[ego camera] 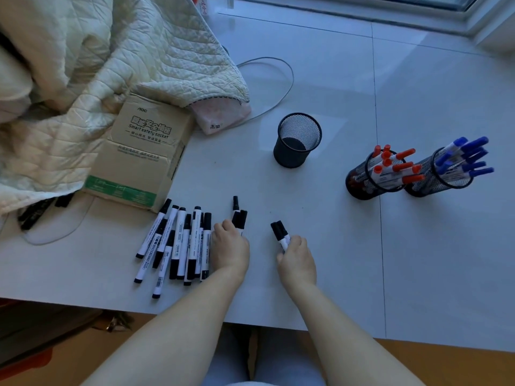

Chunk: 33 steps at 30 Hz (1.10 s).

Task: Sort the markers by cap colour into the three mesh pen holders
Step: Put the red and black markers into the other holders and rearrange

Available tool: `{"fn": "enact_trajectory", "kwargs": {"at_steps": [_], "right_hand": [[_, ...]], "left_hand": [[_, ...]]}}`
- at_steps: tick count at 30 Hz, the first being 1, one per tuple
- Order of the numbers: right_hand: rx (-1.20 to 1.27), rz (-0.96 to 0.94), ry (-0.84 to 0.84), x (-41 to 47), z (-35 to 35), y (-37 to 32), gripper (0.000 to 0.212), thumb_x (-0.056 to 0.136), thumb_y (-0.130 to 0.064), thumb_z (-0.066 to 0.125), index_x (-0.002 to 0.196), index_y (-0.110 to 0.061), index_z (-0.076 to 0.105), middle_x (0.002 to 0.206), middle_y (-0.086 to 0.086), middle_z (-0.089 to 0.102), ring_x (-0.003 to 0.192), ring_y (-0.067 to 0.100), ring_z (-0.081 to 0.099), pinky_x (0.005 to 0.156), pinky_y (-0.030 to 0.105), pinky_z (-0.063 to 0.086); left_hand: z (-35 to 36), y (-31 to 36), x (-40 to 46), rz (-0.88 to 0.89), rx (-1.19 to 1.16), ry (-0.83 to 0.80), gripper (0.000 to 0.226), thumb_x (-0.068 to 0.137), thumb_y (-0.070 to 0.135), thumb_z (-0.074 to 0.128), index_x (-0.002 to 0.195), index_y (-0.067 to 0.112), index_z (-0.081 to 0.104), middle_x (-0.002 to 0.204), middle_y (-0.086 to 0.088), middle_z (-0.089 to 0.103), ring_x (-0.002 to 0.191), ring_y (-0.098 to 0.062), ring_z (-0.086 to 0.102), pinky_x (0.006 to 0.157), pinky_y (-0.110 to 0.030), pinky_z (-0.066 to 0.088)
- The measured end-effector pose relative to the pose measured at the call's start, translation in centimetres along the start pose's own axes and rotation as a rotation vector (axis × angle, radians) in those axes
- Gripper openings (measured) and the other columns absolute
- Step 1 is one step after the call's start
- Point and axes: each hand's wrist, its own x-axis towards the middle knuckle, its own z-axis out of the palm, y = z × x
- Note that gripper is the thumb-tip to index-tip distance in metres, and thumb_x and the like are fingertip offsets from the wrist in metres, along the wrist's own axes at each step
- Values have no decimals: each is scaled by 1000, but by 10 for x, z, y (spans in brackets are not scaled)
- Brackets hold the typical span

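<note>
Several black-capped markers (181,246) lie in a loose pile on the white table (362,260), left of my hands. My left hand (230,246) grips a few black-capped markers (239,215) at the pile's right edge, caps pointing away. A little to the right, my right hand (296,257) holds two black-capped markers (280,232). An empty mesh holder (297,139) stands farther back. At the right, one mesh holder (373,176) has red-capped markers (395,165) and another mesh holder (440,176) has blue-capped markers (468,160).
A cardboard box (139,151) sits behind the pile, partly under a quilted cream blanket (97,65). A pink pack (223,118) and a thin cable loop (289,79) lie near the empty holder. The table's front edge runs just below my forearms.
</note>
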Motion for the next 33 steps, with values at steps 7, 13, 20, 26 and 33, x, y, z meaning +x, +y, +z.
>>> {"fn": "enact_trajectory", "kwargs": {"at_steps": [7, 13, 20, 26, 33], "right_hand": [[178, 176, -237, 6, -31, 2, 11, 81, -13, 45, 76, -14, 35, 67, -2, 37, 53, 14, 36, 45, 25, 26], [321, 221, -183, 14, -69, -11, 22, 79, -10, 48, 62, -15, 36, 60, 0, 41, 55, 21, 42, 50, 25, 34], [817, 118, 56, 49, -146, -43, 15, 76, -6, 54, 66, -10, 45, 58, 5, 49, 46, 17, 51, 51, 26, 43], [1126, 1, 175, 92, -200, -77, 12, 83, -15, 58, 72, -13, 57, 65, -1, 63, 62, 11, 56, 61, 26, 44], [1260, 68, 161, 143, -203, -98, 18, 85, -30, 61, 73, -17, 59, 81, -3, 61, 67, 7, 53, 58, 22, 37]], "left_hand": [[-18, 12, 7, -121, -153, -159, 31, 92, 12, 43, 118, -3, 37, 106, -16, 50, 86, -31, 53, 63, -31, 39], [-34, 25, 7, -166, -426, -284, 37, 90, 19, 47, 120, 4, 33, 108, -18, 59, 90, -28, 59, 68, -33, 48], [-71, 65, 17, -44, -707, -187, 8, 83, 23, 56, 82, 17, 50, 76, -3, 57, 63, -15, 57, 49, -23, 41], [-100, 109, 37, 3, -820, -115, 20, 82, 24, 61, 68, 21, 47, 63, 2, 54, 51, -9, 53, 44, -21, 37], [-120, 139, 68, 6, -945, -46, 21, 78, 21, 60, 61, 16, 48, 48, 4, 53, 47, -12, 49, 50, -22, 40]]}}
